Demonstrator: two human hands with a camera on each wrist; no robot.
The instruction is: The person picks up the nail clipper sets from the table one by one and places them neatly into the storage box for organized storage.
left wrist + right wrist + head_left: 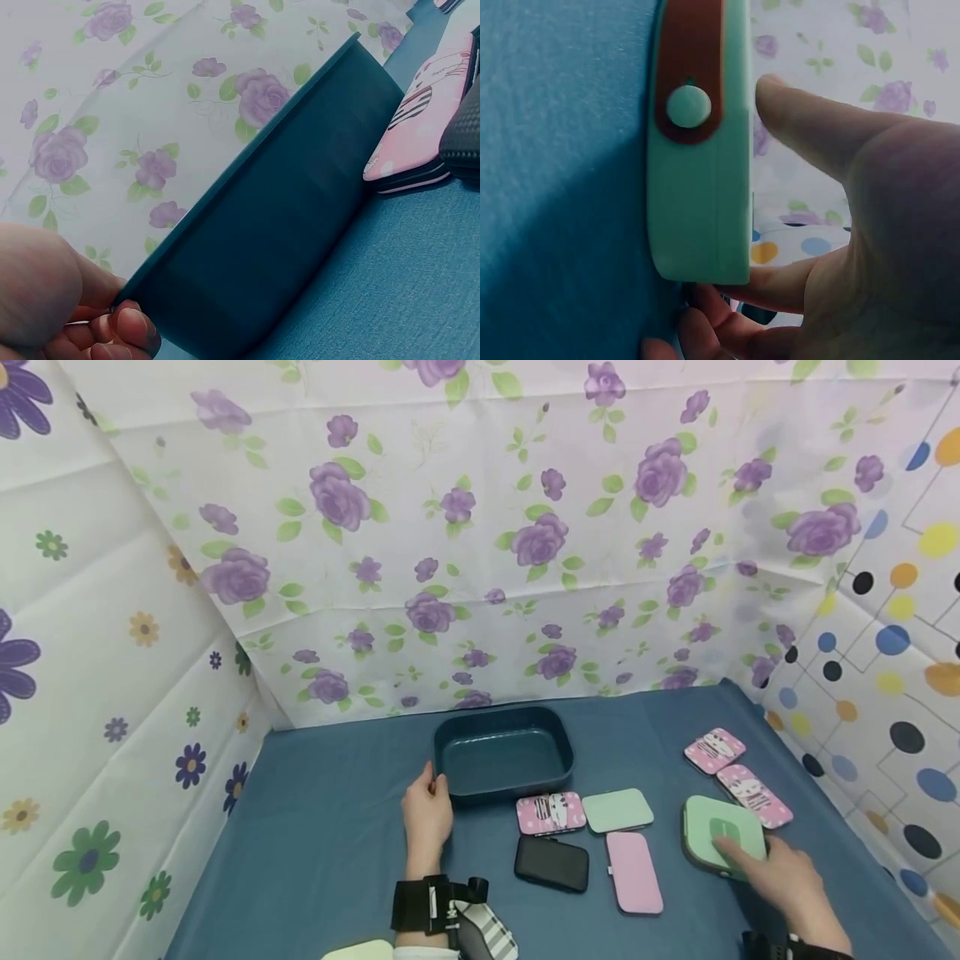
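At the middle back of the table is a dark teal rectangular tub. My left hand pinches the rim at its near left corner between thumb and fingers; the left wrist view shows the tub's outer wall close up. On the right, my right hand grips a pale green box, thumb over the lid and fingers bent around the side. A brown strap with a round green button runs down the box's wall. The box lies close to the tabletop.
Pink rabbit-print cases lie before the tub and behind the green box. Nearby are a flat mint case, a black case and a plain pink case. A pale item shows at the front edge. Patterned cloth walls the table.
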